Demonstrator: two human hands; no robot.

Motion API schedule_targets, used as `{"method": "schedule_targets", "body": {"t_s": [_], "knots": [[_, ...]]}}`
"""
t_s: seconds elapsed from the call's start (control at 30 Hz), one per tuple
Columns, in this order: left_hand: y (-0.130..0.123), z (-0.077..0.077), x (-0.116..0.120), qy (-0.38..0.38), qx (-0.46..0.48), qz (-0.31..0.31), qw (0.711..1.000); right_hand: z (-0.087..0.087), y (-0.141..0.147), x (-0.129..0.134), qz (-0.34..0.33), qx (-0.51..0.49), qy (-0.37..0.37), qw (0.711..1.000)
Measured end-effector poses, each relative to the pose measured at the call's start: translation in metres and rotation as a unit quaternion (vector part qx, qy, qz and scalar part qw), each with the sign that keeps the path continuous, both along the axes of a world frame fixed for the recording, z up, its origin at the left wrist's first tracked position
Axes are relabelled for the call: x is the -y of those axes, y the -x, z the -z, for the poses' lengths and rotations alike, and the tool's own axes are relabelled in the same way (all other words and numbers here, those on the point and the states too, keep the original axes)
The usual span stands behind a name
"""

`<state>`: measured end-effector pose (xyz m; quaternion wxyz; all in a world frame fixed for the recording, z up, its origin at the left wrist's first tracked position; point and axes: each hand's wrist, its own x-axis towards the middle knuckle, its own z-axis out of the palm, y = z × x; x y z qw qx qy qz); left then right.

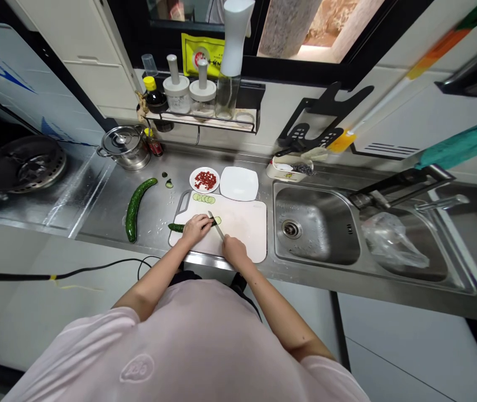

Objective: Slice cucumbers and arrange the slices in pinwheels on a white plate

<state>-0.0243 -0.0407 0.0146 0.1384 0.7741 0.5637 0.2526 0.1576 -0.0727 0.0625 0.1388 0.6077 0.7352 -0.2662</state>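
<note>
On the white cutting board [247,234], my left hand [197,229] presses down on a green cucumber [176,227], whose uncut end sticks out to the left. My right hand [234,251] grips a knife [217,225]; its blade lies at the cucumber's right end, beside a pale slice [217,220]. A row of several cucumber slices [204,198] lies near the board's back left edge. Behind the board are a small plate [194,176] of chopped red pieces [205,180] and a white square plate [239,183] with nothing on it.
A whole cucumber [134,211] and small green scraps [168,183] lie left of the board. Farther back left stand a lidded pot [126,148] and a wok [23,162]. A sink [318,226] is at the right. A shelf [205,119] holds jars and bottles.
</note>
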Motion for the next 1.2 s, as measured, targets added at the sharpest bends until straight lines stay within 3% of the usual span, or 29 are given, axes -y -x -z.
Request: {"method": "schedule_targets", "body": {"t_s": [0.43,1.2], "knots": [[-0.001,0.0,-0.002,0.012,0.006,-0.007,1.0,-0.001,-0.016,0.021,0.004,0.006,0.02,1.0],[-0.003,-0.009,-0.005,0.054,0.006,-0.03,0.998,-0.006,-0.027,0.033,0.005,0.007,0.043,0.999]]}}
